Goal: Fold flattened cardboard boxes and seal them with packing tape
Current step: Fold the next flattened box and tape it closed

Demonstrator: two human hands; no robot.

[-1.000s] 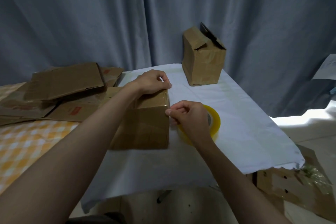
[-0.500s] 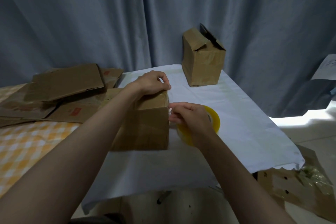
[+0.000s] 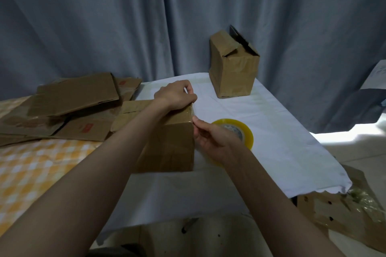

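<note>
Taping the near cardboard box [image 3: 167,137] at its top right edge

Left hand [image 3: 177,96] curls over the top corner, pinning the tape there; right hand [image 3: 213,137] grips the yellow tape roll [image 3: 240,131] just beside the box wall. I'd keep the strip taut and draw it down the side; white tablecloth [image 3: 282,142] to the right offers room, finished box [image 3: 234,69] well apart

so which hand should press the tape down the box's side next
Probably the right hand: it's already at the near box's right edge, holding the tape roll, while the left hand rests on top.
</note>
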